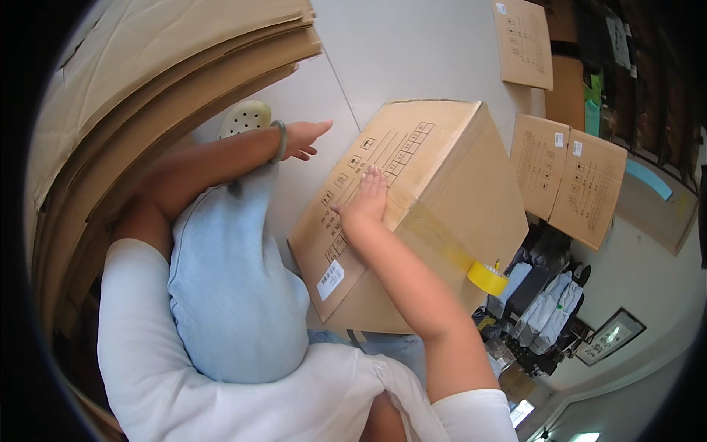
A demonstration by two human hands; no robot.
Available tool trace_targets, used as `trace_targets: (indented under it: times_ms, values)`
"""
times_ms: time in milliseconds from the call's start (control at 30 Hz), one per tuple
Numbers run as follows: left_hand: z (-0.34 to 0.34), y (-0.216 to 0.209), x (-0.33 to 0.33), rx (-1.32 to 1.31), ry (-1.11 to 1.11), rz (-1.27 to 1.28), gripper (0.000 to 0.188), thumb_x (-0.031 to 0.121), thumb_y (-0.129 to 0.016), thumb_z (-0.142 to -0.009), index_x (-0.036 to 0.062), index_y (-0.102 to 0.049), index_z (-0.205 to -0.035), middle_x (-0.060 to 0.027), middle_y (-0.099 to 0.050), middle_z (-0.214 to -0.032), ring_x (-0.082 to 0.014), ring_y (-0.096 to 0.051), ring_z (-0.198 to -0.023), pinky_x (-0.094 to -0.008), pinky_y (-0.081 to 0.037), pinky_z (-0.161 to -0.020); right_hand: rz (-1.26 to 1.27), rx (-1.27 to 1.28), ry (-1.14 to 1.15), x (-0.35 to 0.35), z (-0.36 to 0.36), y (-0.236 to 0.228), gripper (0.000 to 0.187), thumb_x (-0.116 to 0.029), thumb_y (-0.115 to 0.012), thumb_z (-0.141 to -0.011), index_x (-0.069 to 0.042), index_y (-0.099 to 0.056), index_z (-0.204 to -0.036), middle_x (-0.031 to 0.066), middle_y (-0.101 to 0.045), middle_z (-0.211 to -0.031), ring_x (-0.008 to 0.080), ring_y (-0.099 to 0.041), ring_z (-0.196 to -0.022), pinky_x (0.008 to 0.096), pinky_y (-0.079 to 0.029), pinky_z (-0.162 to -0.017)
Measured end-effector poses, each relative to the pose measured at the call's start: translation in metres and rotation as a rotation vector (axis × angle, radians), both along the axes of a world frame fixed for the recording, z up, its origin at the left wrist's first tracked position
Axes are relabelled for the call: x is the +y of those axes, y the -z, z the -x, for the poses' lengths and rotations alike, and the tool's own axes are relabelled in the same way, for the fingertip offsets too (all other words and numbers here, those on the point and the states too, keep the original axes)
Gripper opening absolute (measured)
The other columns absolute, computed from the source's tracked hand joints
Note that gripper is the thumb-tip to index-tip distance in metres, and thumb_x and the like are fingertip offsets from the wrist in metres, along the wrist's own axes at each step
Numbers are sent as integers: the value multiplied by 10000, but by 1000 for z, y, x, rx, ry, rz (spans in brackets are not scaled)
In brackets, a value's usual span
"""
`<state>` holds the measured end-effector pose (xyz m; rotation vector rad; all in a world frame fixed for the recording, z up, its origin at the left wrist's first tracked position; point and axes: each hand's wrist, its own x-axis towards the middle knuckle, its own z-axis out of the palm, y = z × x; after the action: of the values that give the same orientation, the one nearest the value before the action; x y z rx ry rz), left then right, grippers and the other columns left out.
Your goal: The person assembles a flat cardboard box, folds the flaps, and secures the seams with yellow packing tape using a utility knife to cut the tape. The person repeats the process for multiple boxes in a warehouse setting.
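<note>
A large brown cardboard box [471, 191] stands tilted in front of me, with printed symbols and a white label [331, 280] on the side nearest my hands. My right hand [366, 202] lies flat on that printed side, fingers spread. My left hand [303, 140], a grey band at its wrist, hovers open to the left of the box without touching it, fingers stretched out. A strip of clear yellowish tape [442, 237] runs across the top of the box. At the strip's right end sits a yellow tape roll [487, 279].
Flattened cardboard sheets [184, 81] stack up close on my left. More printed boxes [567, 177] stand beyond at the right, another [524, 44] farther back. Pale floor tiles [398, 51] lie ahead. Bagged goods [545, 309] and a framed picture [610, 337] show at right.
</note>
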<state>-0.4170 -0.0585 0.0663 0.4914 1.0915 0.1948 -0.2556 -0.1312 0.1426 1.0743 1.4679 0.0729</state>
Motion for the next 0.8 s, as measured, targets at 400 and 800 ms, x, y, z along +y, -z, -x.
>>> trace_targets:
  times_ms: [400,800]
  values:
    - [34,-136,10,95,436,-560,729,562,-376,-924,42,-285,-1427,-180,-370,-1416,-281,-456,-1229,-372,-413,-981,-692,450,615,-130,-213,-197,808,-487,-475,-892,45,-192,-1431,229,-144,-1505,327,-81,-1416,446,-37,-1144]
    - [-138,-220,-48,597,510,-992,643,329,-547,-893,-12,-296,-1377,-286,-409,-1339,-385,-433,-1227,-427,-356,-1032,-1263,237,1358,-321,-546,-106,839,-582,-409,-881,20,-206,-1428,288,-213,-1459,415,-187,-1370,467,-203,-1112]
